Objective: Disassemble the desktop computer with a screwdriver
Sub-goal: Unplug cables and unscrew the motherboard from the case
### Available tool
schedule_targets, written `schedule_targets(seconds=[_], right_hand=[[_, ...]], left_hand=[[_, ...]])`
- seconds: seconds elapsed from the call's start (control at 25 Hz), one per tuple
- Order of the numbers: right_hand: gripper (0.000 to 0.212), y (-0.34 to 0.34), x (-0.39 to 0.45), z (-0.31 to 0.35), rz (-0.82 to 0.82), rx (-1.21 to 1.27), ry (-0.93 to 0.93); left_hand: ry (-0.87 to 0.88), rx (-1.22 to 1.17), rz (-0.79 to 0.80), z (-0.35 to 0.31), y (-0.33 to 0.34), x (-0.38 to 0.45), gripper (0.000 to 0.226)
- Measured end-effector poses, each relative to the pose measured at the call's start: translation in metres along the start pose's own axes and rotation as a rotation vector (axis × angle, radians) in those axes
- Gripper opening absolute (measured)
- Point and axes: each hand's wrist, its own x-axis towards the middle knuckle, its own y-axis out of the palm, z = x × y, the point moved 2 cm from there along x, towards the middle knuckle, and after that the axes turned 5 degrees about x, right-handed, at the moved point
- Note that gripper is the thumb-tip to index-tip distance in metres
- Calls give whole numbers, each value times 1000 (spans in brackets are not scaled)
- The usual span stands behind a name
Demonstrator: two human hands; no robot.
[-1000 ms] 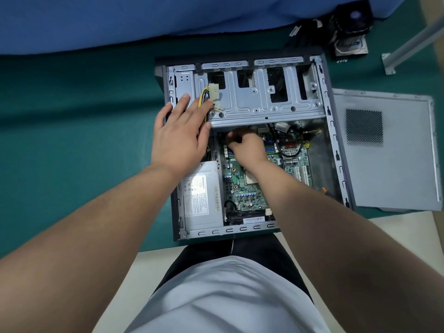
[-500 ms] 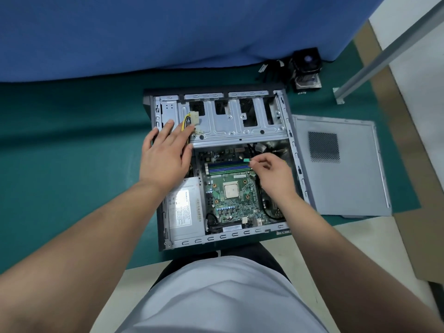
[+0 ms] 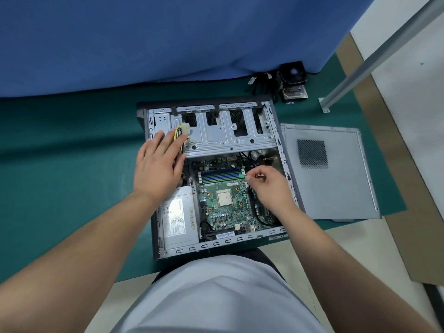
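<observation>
We are looking down at the desktop computer case (image 3: 274, 131), which is lying open on its side on the green mat of the bench (image 3: 72, 164). Its long axis is running away from us, with the drive cage (image 3: 223, 131) at the far end and the power supply (image 3: 177, 217) at the near left. The motherboard (image 3: 225, 200) is facing up. Our left hand (image 3: 159, 167) is resting flat on the left edge of the case, fingers spread wide, beside the yellow cables (image 3: 179, 135). Our right hand (image 3: 271, 186) is pinching with narrow fingers at the green clip (image 3: 242, 175) at the right end of the memory slots (image 3: 221, 175); we cannot tell if it is holding something small. The side panel (image 3: 336, 179) is lying flat just right of the case, and a cooler fan (image 3: 293, 80) is sitting beyond it
</observation>
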Motion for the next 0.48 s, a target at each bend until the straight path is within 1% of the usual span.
schedule_targets(seconds=[0.12,0.16,0.2,0.24,0.28,0.32,0.36,0.4,0.48], right_hand=[[9,7,-6,-1,-45,-1,-12],[8,8,-7,-2,-57,32,7],[7,9,-7,-3,-56,69,30],[7,11,-8,-4,-42,105,48],[8,14,-9,-3,-25,131,56],[10,16,-10,-2,-16,147,56],[12,19,-11,-2,-15,160,57],[12,21,-12,-1,-16,174,64],[12,25,-13,0,-4,207,96]], left_hand=[[-16,29,-96,-6,-6,-8,46],[34,13,-118,-14,-9,-10,44],[130,-19,-112,-25,-10,-12,42],[246,-52,-71,-39,-9,-14,40],[336,-79,12,-56,-7,-16,39],[373,-95,122,-72,-3,-18,41],[363,-99,226,-85,2,-20,42],[328,-88,295,-94,8,-20,42],[274,-35,325,-100,18,-20,35]])
